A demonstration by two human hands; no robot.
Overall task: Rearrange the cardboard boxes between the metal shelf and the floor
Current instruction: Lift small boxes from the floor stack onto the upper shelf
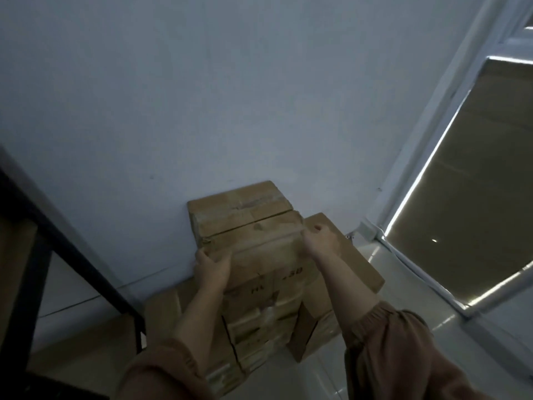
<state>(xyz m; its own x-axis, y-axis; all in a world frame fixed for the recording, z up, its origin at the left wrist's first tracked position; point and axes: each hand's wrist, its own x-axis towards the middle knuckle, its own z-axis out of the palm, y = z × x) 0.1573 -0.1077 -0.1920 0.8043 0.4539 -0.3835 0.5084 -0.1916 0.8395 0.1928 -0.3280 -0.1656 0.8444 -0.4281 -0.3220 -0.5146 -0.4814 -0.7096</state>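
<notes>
- Top cardboard box (245,215): tan, taped along its seam, front left corner dented; it sits on a stack of boxes (259,321) on the floor (383,342), against the wall (202,96).
- My left hand (213,268) grips its front left corner; my right hand (318,238) clasps its right edge.
- Second box (346,255) touches the stack's right side.
- Metal shelf (57,241) stands left, apart.
- Window blind (476,183) fills the right.
</notes>
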